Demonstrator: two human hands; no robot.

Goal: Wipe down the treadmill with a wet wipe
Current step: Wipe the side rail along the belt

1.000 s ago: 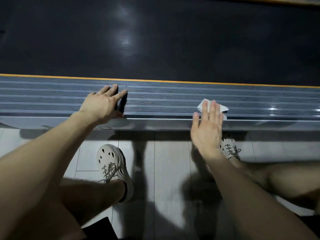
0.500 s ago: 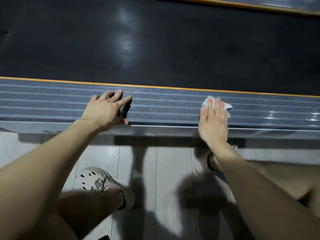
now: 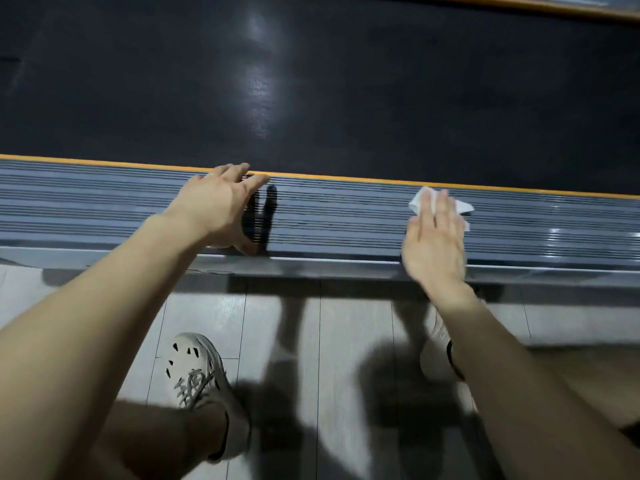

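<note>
The treadmill's ribbed grey side rail (image 3: 346,216) runs across the view, edged by an orange stripe, with the black running belt (image 3: 311,81) beyond it. My right hand (image 3: 434,240) lies flat with straight fingers on the rail and presses a white wet wipe (image 3: 420,200) against it; the wipe's corners stick out past my fingertips. My left hand (image 3: 218,206) rests open on the rail further left, fingers reaching to the orange stripe and thumb near the rail's front edge.
Below the rail is a pale tiled floor (image 3: 346,341). My left foot in a light perforated shoe (image 3: 194,368) stands there, and my right shoe (image 3: 436,355) is partly hidden behind my right forearm. A second orange-edged rail (image 3: 554,6) shows at the top right.
My right hand has slid the wipe to the right and up the rail toward the orange stripe. My left hand has shifted up the rail, and both feet have stepped sideways.
</note>
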